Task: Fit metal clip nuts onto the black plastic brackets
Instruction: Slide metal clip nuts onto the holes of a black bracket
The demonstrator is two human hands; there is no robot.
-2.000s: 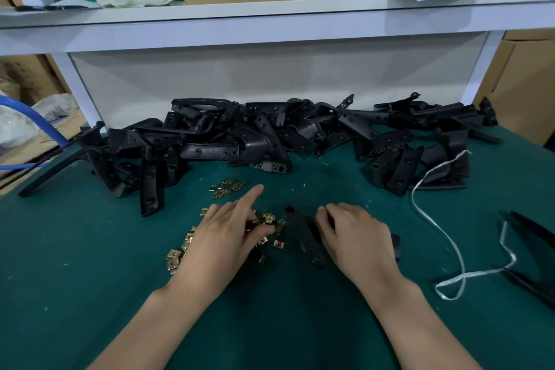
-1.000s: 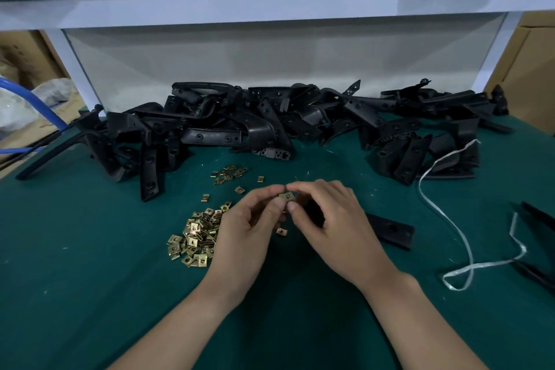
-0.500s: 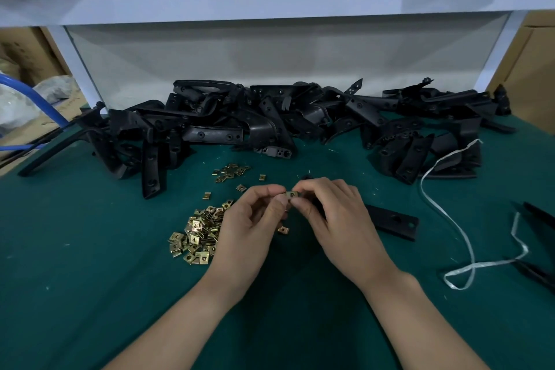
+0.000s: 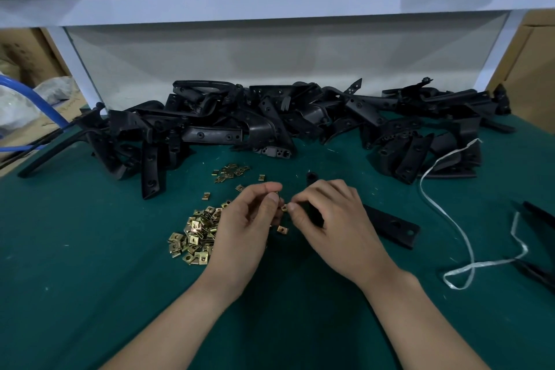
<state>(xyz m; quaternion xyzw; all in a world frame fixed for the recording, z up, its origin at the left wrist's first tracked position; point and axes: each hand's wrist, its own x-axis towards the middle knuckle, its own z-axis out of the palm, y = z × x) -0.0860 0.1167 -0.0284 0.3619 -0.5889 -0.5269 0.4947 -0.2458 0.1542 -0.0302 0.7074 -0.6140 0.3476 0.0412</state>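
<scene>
step in hand: seating one clip nut (image 4: pixel 283 208) on the edge of a bracket (image 4: pixel 390 227). the right hand (image 4: pixel 336 219), at the centre of the frame, has its fingers curled round the bracket, with the thumb tip touching the clip nut. the bracket's free end runs out toward the lower right over the green desk (image 4: pixel 90 279). the left hand (image 4: pixel 249 219) sits just left of the clip nut, thumb and forefinger narrowed to a pinch. whether they grip the clip nut or something thin and dark just above it cannot be told. by the look of it, the clip nut is not yet pushed home. the next move calls for aligning its open side with the bracket edge, then pressing it on squarely over a hole. supply: loose clip nuts (image 4: pixel 195 234) heaped just left of the left hand; a pile of brackets (image 4: pixel 270 123) across the middle of the frame, above both hands.
</scene>
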